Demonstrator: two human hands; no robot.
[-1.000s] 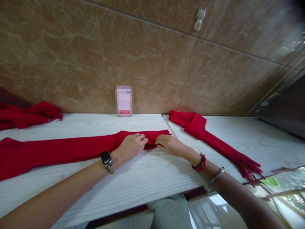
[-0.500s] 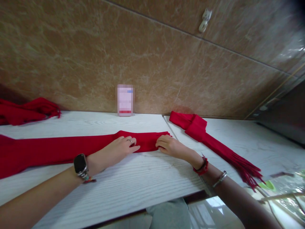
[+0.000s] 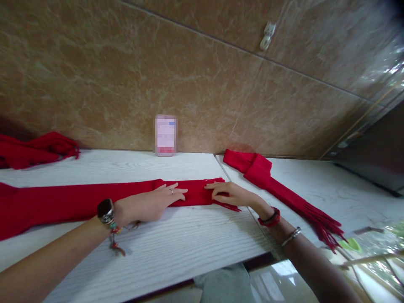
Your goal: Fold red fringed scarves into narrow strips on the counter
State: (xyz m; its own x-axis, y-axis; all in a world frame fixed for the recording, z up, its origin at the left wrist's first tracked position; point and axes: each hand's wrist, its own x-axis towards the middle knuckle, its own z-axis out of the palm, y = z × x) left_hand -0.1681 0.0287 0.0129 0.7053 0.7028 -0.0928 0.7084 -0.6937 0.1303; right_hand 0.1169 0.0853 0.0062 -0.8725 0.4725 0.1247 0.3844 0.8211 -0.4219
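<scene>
A long red scarf [image 3: 75, 200] lies folded lengthwise across the white table, running out of view at the left. My left hand [image 3: 158, 200] rests on it with fingers stretched and spread; a ring, a watch and a beaded bracelet show on that arm. Near the scarf's fringed right end, my right hand [image 3: 232, 194] touches the cloth with its fingertips, fingers apart and bent a little. Some fringe strands stick out below the right hand, and part of the end is hidden under it.
A second red scarf [image 3: 261, 172], folded over with its fringe toward the front, lies at the right. Another bunched red scarf [image 3: 38, 149] sits at the back left. A blurred pinkish phone-like panel [image 3: 166, 136] leans on the brown wall. The white table [image 3: 176, 248] ends in front.
My left fingers have straightened and spread on the scarf. My right fingers have opened out, and fringe strands now show below that hand. The view has shifted slightly.
</scene>
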